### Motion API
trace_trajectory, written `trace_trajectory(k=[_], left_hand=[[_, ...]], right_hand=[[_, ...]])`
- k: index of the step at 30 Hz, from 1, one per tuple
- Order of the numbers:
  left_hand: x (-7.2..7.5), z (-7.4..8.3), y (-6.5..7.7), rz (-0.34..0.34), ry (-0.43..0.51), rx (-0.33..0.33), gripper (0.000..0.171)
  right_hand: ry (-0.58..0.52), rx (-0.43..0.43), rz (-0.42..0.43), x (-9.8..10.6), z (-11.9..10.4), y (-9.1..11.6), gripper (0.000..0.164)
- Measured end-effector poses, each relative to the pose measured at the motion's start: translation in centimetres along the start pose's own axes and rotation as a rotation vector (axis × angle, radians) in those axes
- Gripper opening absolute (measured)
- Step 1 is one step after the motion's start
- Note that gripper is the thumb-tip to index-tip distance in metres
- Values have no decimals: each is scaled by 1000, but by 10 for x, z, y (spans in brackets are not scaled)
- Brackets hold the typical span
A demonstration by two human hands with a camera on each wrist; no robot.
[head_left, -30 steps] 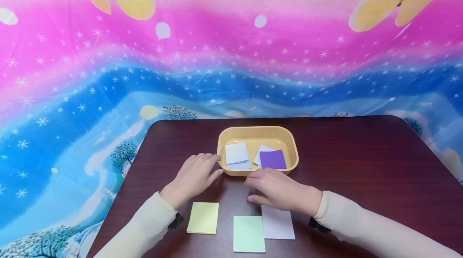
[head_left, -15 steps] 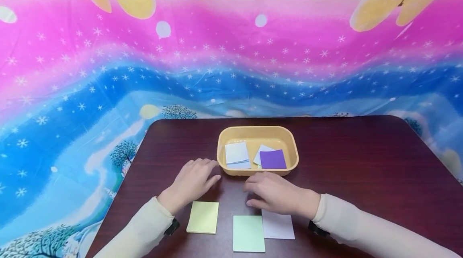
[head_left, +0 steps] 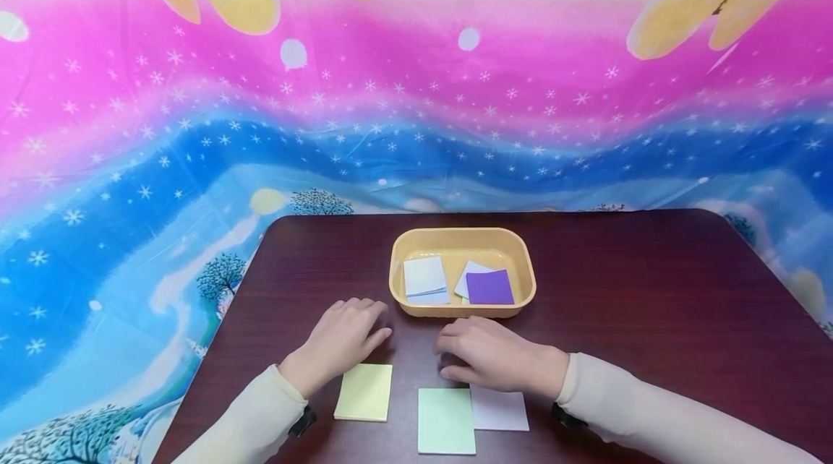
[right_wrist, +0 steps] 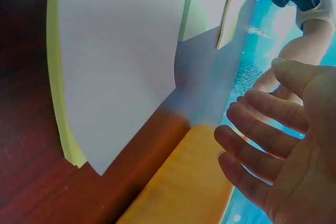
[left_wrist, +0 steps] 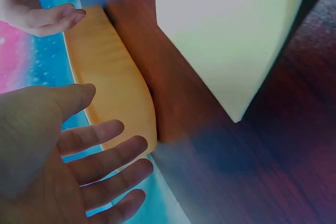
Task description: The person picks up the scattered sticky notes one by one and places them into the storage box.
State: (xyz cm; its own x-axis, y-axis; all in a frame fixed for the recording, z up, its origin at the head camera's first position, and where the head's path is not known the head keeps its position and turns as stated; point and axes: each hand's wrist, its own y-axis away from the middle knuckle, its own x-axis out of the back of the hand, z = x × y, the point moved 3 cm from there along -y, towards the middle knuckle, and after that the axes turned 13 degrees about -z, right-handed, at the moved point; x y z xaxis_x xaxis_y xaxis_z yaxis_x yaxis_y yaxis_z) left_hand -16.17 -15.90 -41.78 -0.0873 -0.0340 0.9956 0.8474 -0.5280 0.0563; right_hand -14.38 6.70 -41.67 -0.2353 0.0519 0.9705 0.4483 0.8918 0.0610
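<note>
My left hand (head_left: pixel 338 341) hovers over the table just short of the yellow plastic tray (head_left: pixel 528 283), fingers loosely bent and holding nothing. In the left wrist view its fingers (left_wrist: pixel 113 156) are spread. My right hand (head_left: pixel 494 355) is in front of the tray's near side, relaxed and bare, partly above a pale lilac sticky note pad (head_left: pixel 504 410). A light green sticky note pad (head_left: pixel 446 420) lies beside that pad, touching or overlapping it. Nearest my left hand is a pale yellow sticky note pad (head_left: pixel 364 392). Inside the tray are white note sheets (head_left: pixel 424 276) and a purple note pad (head_left: pixel 490 287).
The dark wooden table (head_left: pixel 625 283) has rounded far corners. Behind it hangs a colourful cloth (head_left: pixel 390 88) with snowflakes. Another pale note (head_left: pixel 471 272) lies partly under the purple pad in the tray.
Both hands have drawn back from the tray toward the body; the left has let go of its rim area. The tray and pads stay in place.
</note>
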Motion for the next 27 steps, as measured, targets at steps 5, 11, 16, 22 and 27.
trace_trajectory(k=[5,11,16,22,27], left_hand=[[-5,-2,4,-8,0,-2,31],[-10,-4,9,6,-2,-25,26],[-14,-6,13,-7,1,-35,27],[-16,-5,16,-30,12,-60,30],[-17,-5,18,-67,10,-75,34]], right_hand=[[-5,-3,-5,-2,1,-2,22],[-4,-8,-12,-3,2,-6,21],[-3,-7,-19,-6,2,-9,21],[12,-4,-19,-8,2,-11,21],[15,-2,-16,-8,2,-12,21]])
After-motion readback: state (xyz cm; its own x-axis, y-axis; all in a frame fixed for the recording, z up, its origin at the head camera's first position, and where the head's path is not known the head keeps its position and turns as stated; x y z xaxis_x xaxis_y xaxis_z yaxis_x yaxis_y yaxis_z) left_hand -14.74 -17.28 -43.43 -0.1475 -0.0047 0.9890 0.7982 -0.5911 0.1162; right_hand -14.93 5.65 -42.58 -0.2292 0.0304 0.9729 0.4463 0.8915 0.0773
